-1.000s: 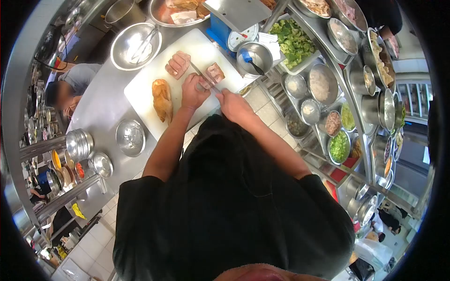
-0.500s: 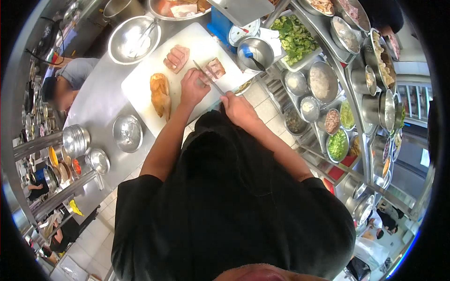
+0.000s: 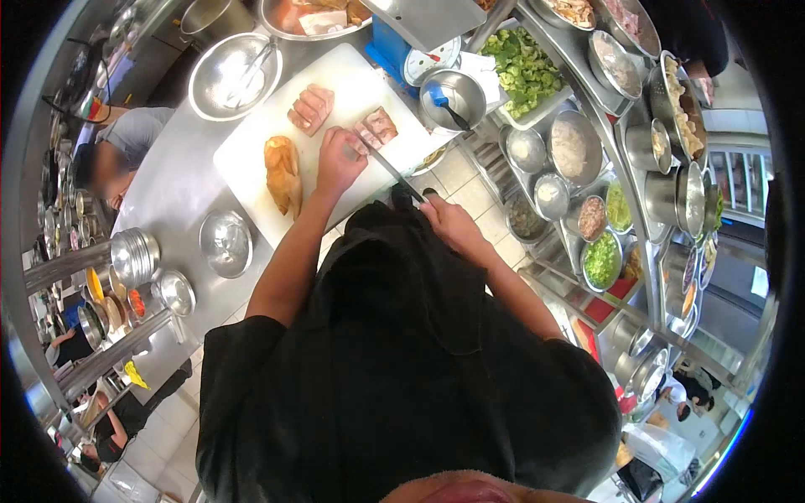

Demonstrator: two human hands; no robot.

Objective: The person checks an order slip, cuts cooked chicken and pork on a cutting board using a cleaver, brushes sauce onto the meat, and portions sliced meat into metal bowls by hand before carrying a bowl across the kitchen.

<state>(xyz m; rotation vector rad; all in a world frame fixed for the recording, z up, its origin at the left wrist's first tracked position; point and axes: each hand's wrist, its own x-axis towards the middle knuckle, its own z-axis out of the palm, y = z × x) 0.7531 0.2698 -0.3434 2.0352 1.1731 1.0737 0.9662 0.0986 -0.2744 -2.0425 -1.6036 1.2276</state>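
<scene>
My right hand is closed round the handle of a long knife. The blade points up and left across the edge of the white cutting board, its tip beside my left fingers. Curled against the left end of a piece of cooked meat, my left hand steadies it; the fingertips are partly hidden. That meat has cut lines across it. Another piece of sliced pale meat lies further up the board. A golden-brown piece of poultry lies at the left.
A perforated metal bowl and a steel bowl stand left of the board. Beyond it are a blue scale and a pot holding a blue-ended brush. Broccoli and racks of bowls fill the right. A person bends at the left counter.
My right hand has drawn the knife back toward my body and to the right. The blade tip has come down level with my left fingers, which stay at the meat.
</scene>
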